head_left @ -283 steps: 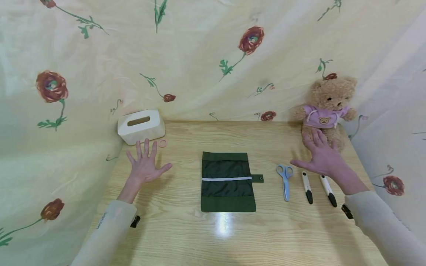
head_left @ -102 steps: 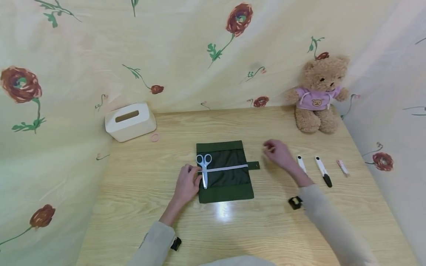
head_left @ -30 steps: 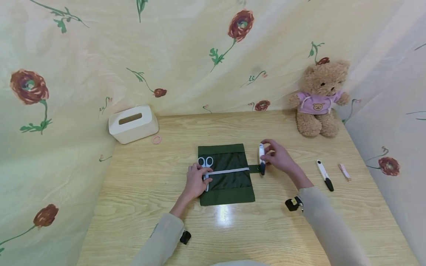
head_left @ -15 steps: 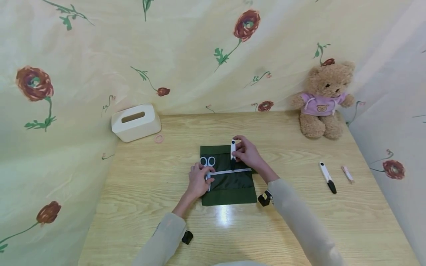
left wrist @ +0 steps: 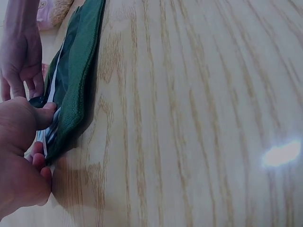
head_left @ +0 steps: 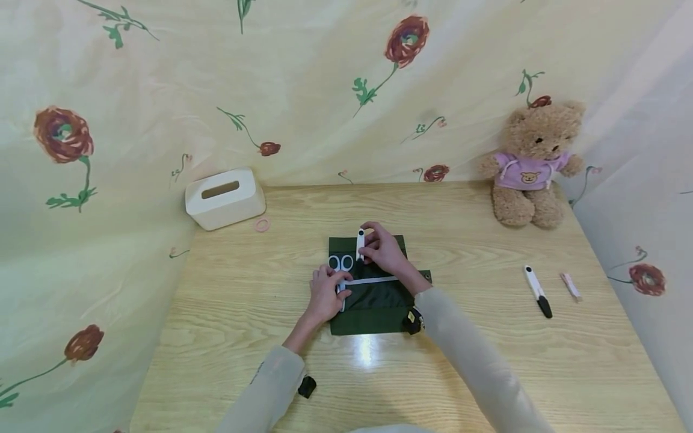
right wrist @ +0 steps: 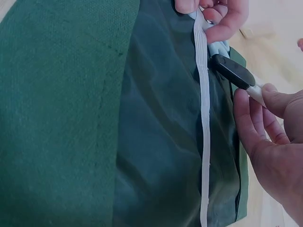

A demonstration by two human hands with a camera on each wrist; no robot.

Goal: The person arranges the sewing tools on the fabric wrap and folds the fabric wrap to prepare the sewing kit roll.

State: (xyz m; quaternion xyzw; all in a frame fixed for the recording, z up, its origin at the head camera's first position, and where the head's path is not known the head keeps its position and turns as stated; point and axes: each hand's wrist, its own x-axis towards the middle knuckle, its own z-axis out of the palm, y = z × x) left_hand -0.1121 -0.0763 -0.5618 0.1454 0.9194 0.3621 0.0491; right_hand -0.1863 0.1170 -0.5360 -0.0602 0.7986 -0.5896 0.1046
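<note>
A dark green fabric roll-up pouch (head_left: 373,323) lies unrolled on the table with a white elastic band (right wrist: 204,123) across its middle. Light blue scissors (head_left: 347,262) lie along its left side, handles up, partly hidden by my left hand (head_left: 325,293). That hand's thumb and fingers pinch the band at the scissors. My right hand (head_left: 384,250) holds a slim white tool with a black end (right wrist: 234,72) by its white part, just right of the scissors. In the right wrist view the black end points at the band, close to its edge.
A second white tool with a black end (head_left: 538,292) and a small pink item (head_left: 571,287) lie at the right. A white tissue box (head_left: 225,198) and pink ring (head_left: 262,225) are back left. A teddy bear (head_left: 533,165) sits back right.
The scissors have gone from the table onto the pouch. My right hand has picked up one white tool and carried it left over the pouch. My left hand has moved onto the band.
</note>
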